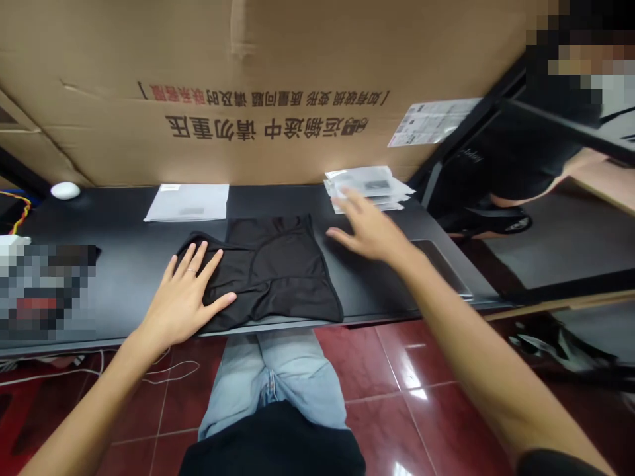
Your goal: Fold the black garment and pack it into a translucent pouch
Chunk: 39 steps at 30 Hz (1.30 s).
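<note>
A black stretchy garment (282,271) with curved seams lies spread at the front edge of the dark table; its exact kind is unclear. My left hand (186,291) rests flat on its left part, fingers spread, a thin ring on one finger. To the right of the cloth, my right hand (370,228) hovers with fingers apart and nothing in it. Its fingertips are just in front of a small stack of frosted plastic packets (372,185), and I cannot tell whether they touch. Another flat frosted packet (191,202) lies behind the garment.
A large cardboard panel (278,59) with printed text stands along the back of the table (124,264). A white rounded object (65,191) sits at the back left. Under my right forearm lies a flat dark glossy panel (446,271). Another person in black (536,132) is beyond the frame at right.
</note>
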### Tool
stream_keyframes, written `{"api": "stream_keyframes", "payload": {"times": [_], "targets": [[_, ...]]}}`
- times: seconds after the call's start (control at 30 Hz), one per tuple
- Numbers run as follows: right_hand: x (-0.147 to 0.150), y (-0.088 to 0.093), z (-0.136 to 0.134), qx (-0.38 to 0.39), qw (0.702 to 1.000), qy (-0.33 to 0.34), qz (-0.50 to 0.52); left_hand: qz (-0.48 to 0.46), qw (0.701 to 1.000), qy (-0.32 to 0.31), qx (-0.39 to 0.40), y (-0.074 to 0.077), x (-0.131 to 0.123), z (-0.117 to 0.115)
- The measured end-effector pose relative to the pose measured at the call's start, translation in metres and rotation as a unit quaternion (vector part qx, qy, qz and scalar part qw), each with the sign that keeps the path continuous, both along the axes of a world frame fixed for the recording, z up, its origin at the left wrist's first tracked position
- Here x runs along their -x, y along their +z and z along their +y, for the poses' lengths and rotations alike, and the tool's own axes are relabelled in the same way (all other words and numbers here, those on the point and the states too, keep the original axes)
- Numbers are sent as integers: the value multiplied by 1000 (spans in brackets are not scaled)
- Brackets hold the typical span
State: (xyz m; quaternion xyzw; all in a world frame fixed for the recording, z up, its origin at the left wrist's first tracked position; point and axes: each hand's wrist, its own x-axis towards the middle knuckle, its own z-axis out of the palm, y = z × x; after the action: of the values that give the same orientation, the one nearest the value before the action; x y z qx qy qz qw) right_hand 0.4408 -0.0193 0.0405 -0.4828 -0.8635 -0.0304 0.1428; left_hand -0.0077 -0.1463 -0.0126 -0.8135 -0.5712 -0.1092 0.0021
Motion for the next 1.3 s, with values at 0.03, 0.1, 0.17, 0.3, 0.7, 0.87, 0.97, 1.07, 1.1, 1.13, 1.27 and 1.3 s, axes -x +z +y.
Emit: {"api": "stream_keyframes", "payload": {"times": [0.03,0.1,0.17,0.3,0.7,0.87,0.97,1.07,1.1,1.13,1.27,1.3], "targets": [[-17,3,21,-20,999,-43,-20,-6,1000,-2,-4,0,0,-1],[-51,7,58,-24,993,-102,-62,-19,1000,-5,-8,-1,1,-2],[-78,9,84,2,988,-130,-84,-28,1000,-2,-9,0,2,-2],[-100,10,102,23,982,-167,-83,-40,999,3,-5,1,1,-3],[50,12,-5,-124,989,-29,-75,-180,969,42,-166,30,-22,-2],[125,-8,-61,-107,981,115,-116,-146,979,-71,-120,55,-66,5],[126,-10,-67,-67,978,155,-121,-142,983,-112,-44,51,-81,9],[101,-8,-65,-40,978,185,-92,-140,982,-123,-13,44,-86,12],[90,-8,-64,-39,978,185,-85,-133,983,-124,-8,42,-86,13],[80,-9,-65,-41,980,177,-79,-124,984,-125,-2,41,-85,14],[50,-21,-70,-57,989,118,-68,-85,987,-132,21,44,-82,17],[46,-25,-71,-64,990,111,-65,-78,988,-131,19,46,-82,17]]}}
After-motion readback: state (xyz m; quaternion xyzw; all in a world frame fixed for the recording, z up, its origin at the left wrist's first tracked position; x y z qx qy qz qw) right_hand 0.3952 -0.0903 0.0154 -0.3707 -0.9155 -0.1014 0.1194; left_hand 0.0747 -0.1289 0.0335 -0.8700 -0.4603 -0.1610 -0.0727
